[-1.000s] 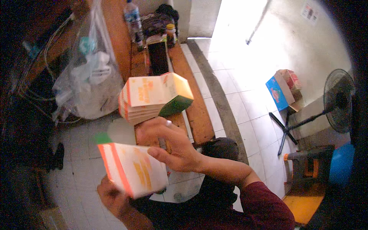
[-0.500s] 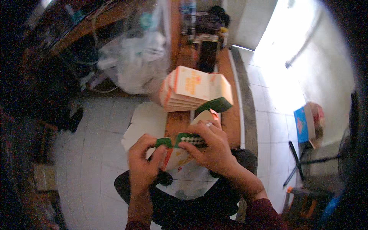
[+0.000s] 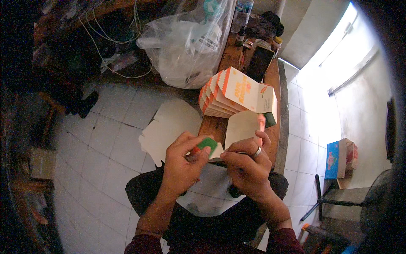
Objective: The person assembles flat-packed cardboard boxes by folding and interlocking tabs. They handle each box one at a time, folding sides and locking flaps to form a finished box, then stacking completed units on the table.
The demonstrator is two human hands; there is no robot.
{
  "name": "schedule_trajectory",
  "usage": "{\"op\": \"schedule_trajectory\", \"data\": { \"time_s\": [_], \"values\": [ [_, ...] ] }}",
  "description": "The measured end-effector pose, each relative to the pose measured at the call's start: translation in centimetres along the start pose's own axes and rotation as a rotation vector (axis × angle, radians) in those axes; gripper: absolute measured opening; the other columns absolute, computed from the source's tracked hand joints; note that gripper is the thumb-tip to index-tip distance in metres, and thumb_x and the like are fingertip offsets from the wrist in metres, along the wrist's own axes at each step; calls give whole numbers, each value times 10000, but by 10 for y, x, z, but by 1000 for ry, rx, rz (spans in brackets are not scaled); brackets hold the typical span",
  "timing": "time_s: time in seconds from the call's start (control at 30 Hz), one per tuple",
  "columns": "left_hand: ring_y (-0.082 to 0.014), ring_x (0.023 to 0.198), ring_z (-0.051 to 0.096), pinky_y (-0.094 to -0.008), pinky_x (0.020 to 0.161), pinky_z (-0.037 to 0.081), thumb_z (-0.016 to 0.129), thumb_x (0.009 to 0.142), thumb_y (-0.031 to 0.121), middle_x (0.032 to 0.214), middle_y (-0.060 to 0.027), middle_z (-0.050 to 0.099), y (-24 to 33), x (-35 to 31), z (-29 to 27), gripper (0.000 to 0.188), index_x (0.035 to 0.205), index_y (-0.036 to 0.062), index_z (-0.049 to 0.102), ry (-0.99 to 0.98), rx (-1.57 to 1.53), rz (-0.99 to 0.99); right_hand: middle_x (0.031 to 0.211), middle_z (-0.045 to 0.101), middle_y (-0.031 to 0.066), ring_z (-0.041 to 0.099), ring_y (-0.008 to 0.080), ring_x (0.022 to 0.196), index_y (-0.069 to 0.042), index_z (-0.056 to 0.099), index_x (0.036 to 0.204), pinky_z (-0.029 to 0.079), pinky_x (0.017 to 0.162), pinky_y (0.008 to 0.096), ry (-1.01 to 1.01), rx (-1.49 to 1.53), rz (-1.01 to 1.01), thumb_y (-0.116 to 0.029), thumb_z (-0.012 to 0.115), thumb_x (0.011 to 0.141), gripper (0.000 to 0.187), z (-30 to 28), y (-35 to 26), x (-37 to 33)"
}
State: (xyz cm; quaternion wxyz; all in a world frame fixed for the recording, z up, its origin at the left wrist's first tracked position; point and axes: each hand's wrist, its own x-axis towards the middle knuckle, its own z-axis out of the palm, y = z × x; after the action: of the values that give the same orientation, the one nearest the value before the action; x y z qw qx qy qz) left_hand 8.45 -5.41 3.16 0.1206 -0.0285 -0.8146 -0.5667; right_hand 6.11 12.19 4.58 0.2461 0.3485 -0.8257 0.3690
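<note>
A paper food carton [image 3: 243, 127], partly folded, is held in front of me with its cream inner panel showing. My left hand [image 3: 184, 161] is closed on its left side, thumb and fingers pinching a green end flap [image 3: 208, 146] with a red edge beside it. My right hand [image 3: 249, 167], wearing a ring, is closed in a pinch at the carton's near edge. Its fingers hide part of the carton. Just beyond, a fanned stack of white, orange-edged cartons [image 3: 241, 93] rests on a wooden bench [image 3: 211, 129].
A cream cardboard sheet [image 3: 171, 127] lies left of the bench. Behind the stack are a dark phone [image 3: 261, 63], a jar and a bottle [image 3: 242, 12]. A clear plastic bag [image 3: 186, 51] bulges at the upper left. Rightward stand a blue box [image 3: 335, 158] and black stand legs [image 3: 319, 199].
The left hand has raised and tilted the green flap. The dark green strip with a white pattern under my right fingers no longer shows. The whole view has shifted, and the stack appears farther right.
</note>
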Motion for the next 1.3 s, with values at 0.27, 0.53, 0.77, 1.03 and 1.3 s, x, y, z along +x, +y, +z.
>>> {"op": "schedule_trajectory", "data": {
  "time_s": [0.27, 0.53, 0.77, 1.03, 1.3],
  "values": [
    [-164, 702, 528, -270, 635, 448, 591, 743, -26, 795, -77, 509, 10, -3, -10, 328, 1058, 25, 668, -253, -50, 86, 849, 652, -32, 598, 178, 815, -170, 683, 790, 297, 972, 452, -10, 63, -83, -67, 698, 656, 169, 3, -2, -2],
    [-190, 728, 543, -293, 651, 458, 562, 716, -34, 807, -90, 512, 11, -3, -16, 346, 1044, 6, 666, -286, -72, 126, 851, 665, -34, 610, 172, 814, -174, 674, 782, 306, 964, 462, -48, 68, -83, -57, 699, 652, 177, 1, -2, -2],
    [-226, 759, 550, -328, 676, 465, 573, 711, -17, 824, -111, 518, 9, -9, -18, 321, 1019, -3, 667, -275, 17, 161, 867, 668, -43, 609, 171, 811, -178, 674, 792, 319, 950, 464, -72, 58, -119, -56, 709, 644, 195, 3, -7, -5],
    [-258, 810, 532, -356, 731, 443, 580, 706, 3, 835, -115, 511, 8, -12, -19, 309, 1005, -11, 654, -284, 35, 183, 806, 645, -38, 595, 160, 766, -165, 652, 746, 309, 981, 447, -48, 62, -107, 1, 719, 650, 203, 5, -13, -5],
    [-268, 830, 521, -379, 762, 431, 573, 705, 4, 836, -118, 502, 12, -11, -22, 314, 1008, -4, 653, -287, 25, 156, 857, 658, -36, 604, 173, 799, -178, 670, 803, 341, 929, 463, -59, 57, -128, -53, 715, 663, 194, 7, -9, -7]
  ]
}}
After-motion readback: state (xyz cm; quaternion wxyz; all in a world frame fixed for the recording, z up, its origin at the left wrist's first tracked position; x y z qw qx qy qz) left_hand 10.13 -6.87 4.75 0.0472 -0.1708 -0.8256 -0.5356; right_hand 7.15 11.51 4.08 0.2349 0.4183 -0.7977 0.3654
